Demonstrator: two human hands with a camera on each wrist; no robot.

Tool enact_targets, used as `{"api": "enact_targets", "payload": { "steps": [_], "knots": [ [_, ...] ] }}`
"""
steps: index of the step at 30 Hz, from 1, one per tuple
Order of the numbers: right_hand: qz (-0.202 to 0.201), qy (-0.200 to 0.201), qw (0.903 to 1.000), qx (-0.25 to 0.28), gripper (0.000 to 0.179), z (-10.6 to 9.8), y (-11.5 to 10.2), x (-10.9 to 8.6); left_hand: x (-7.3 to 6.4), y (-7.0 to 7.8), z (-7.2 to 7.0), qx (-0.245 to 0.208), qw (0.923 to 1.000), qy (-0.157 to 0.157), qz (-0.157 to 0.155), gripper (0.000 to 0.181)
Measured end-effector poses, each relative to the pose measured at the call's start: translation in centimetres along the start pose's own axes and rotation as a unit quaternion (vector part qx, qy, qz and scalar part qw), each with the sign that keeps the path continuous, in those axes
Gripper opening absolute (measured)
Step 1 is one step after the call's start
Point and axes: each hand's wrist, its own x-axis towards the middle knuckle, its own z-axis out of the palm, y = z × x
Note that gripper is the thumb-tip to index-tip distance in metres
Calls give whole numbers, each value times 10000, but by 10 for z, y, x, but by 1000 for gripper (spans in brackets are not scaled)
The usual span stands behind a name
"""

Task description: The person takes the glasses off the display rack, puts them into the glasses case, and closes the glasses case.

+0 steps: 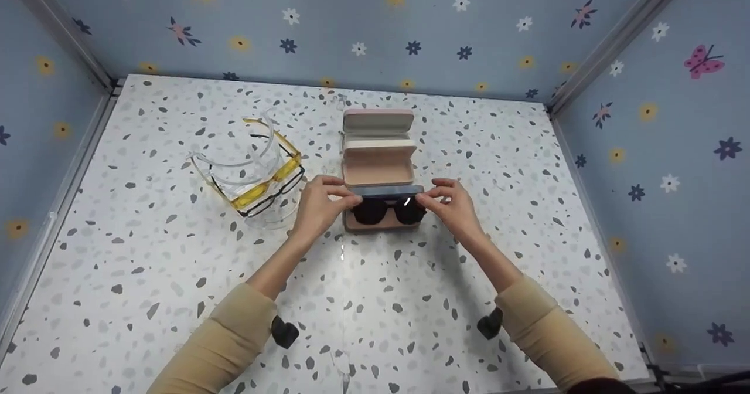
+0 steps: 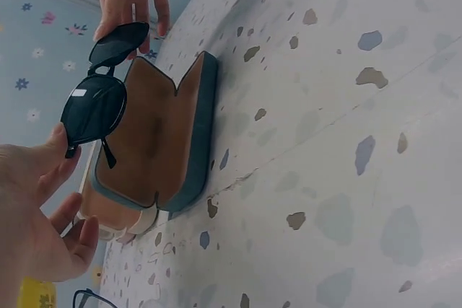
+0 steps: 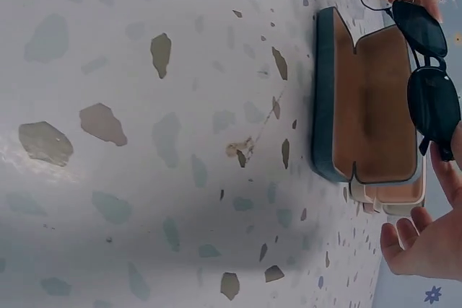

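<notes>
A pair of dark sunglasses (image 1: pixel 370 212) is held level above an open teal glasses case (image 2: pixel 195 142) with a brown lining. My left hand (image 1: pixel 319 203) pinches one end of the frame between thumb and fingertips. At the opposite end my right hand (image 1: pixel 456 209) pinches the frame the same way. Both wrist views show the sunglasses (image 3: pixel 433 102) raised in front of the case's spread halves, apart from the lining. The remaining fingers of each hand extend past the frame. How the temples lie is mostly hidden behind the lenses.
Directly behind the teal case stand two more open cases, one with a peach lining (image 1: pixel 378 173) and a pinkish one (image 1: pixel 378 122). To the left lie yellow-framed glasses (image 1: pixel 252 194), black-framed glasses (image 1: pixel 262 207) and clear eyewear (image 1: pixel 234 174), close together. Flowered walls (image 1: pixel 351 30) border the speckled table.
</notes>
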Motion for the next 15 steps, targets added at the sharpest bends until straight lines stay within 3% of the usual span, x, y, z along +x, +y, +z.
{"api": "enact_targets", "payload": {
  "steps": [8,13,15],
  "knots": [
    [362,301,9988,-109,32,13,10,-3,-1,-14,13,467,9979,347,-293,29],
    [502,495,9975,-85,35,21,17,0,0,-23,16,417,9982,395,-166,28],
    [559,585,9967,-115,36,24,20,2,-9,-11,14,375,9979,513,-104,26]
  ]
}}
